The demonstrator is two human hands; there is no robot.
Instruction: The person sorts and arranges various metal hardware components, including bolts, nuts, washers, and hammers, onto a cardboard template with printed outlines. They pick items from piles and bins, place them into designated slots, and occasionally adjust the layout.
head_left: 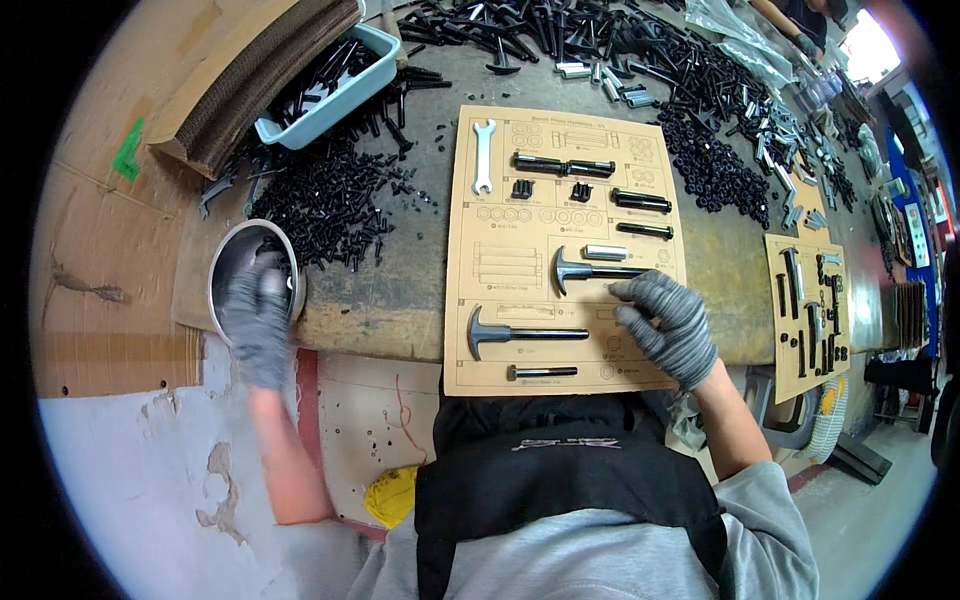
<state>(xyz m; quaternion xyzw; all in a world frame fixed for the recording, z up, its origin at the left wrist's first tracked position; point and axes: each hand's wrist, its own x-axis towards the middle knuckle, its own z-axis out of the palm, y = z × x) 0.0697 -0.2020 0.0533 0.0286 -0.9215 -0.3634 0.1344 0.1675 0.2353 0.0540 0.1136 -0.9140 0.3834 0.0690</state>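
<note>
My left hand (262, 320), in a grey knit glove and smeared by motion, reaches into a round metal bowl (222, 262) at the table's left front edge. Small dark parts show inside the bowl; its fingertips are too blurred to read. My right hand (672, 328), gloved alike, hovers over the right side of a printed cardboard sheet (465, 270), its fingers loosely bent and thumb apart. Nearest to it lies a black T-headed bolt (600, 271), below a silver sleeve (605, 252). Lower down are another T-headed bolt (530, 334) and a hex bolt (542, 373). An open-end wrench (484, 157) lies at the sheet's upper left.
Heaps of small black screws (330, 205) and black nuts (715, 150) flank the sheet. A light blue bin (345, 110) holds black bolts. Another filled sheet (790, 370) lies at the right edge. A co-worker's arm (780, 20) shows at the far right.
</note>
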